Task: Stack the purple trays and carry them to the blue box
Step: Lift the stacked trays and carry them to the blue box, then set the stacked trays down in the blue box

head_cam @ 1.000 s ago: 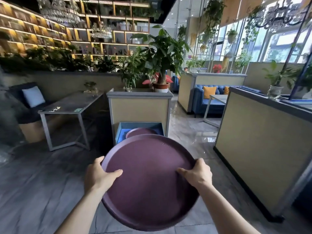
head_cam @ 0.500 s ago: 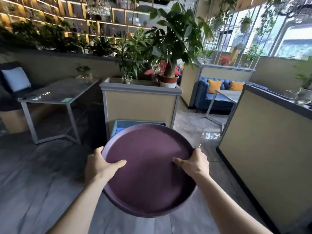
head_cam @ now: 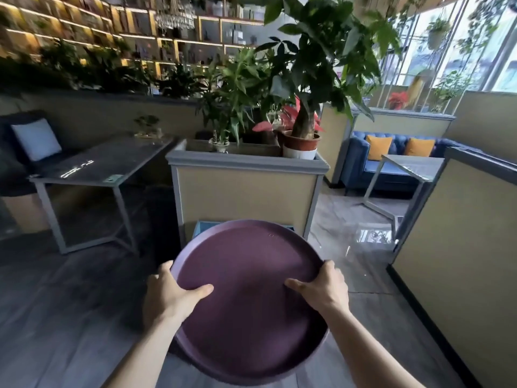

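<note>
I hold a round purple tray [head_cam: 249, 292] flat in front of me at waist height. My left hand [head_cam: 170, 296] grips its left rim, thumb lying on the inside. My right hand [head_cam: 321, 289] grips the right rim the same way. A darker edge under the near rim hints at a second tray beneath; I cannot tell for sure. The blue box [head_cam: 199, 228] stands on the floor against the planter, just beyond the tray. Only its top left corner and a sliver of its right rim show; the tray hides its inside.
A beige planter divider [head_cam: 246, 191] with potted plants rises right behind the box. A grey table [head_cam: 100, 169] stands to the left, a beige partition [head_cam: 458, 233] close on the right. A blue sofa [head_cam: 391, 163] and a second table sit beyond.
The planter and blue box have come much closer. The tray now covers the box, hiding the purple tray that showed inside it earlier. Both hands keep their grip.
</note>
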Demonstrator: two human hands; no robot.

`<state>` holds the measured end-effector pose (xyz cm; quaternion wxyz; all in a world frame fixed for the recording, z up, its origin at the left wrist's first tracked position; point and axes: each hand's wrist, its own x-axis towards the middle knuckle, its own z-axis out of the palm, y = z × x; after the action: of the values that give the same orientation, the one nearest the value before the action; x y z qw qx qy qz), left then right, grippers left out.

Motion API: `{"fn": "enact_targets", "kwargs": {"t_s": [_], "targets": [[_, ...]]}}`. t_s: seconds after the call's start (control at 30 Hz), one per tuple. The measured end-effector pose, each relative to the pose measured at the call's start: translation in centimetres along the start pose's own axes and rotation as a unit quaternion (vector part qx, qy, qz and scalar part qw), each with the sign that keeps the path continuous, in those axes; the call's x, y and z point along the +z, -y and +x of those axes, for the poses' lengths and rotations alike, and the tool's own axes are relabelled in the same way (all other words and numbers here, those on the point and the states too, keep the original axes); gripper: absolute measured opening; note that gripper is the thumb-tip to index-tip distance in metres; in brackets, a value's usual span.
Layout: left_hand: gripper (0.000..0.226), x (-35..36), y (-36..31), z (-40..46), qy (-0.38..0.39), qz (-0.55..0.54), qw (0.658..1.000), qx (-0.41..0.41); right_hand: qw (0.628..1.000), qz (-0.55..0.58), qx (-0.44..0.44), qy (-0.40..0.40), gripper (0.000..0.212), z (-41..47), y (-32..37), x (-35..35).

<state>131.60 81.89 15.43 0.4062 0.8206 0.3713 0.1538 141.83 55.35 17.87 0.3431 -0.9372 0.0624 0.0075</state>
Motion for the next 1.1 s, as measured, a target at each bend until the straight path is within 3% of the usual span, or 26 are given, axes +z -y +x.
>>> {"fn": "enact_targets", "kwargs": {"t_s": [0.3,0.53,0.87,0.93,1.1], "targets": [[0.113,7.3,-3.0,10.5,-0.005,0.076,0.996,-0.054,0.999,-0.028,0.002,0.036,0.085,13.6,2.2,5.3],[0.110,12.1,-2.9,16.0,0.011,0.149,0.983,-0.104,0.995,-0.067,0.025,0.075,0.097,19.8,2.0,9.8],[0.111,17.0,-1.5,21.5,0.034,0.132,0.984,-0.110,0.989,-0.100,0.051,0.099,0.093,24.3,1.8,14.4],[0.110,20.4,1.3,26.5,0.055,0.140,0.980,-0.132,0.984,-0.106,0.083,0.114,0.092,28.1,1.2,20.0],[0.113,21.8,2.2,27.9,0.060,0.149,0.979,-0.123,0.982,-0.112,0.091,0.119,0.097,29.2,0.6,21.7]]}}
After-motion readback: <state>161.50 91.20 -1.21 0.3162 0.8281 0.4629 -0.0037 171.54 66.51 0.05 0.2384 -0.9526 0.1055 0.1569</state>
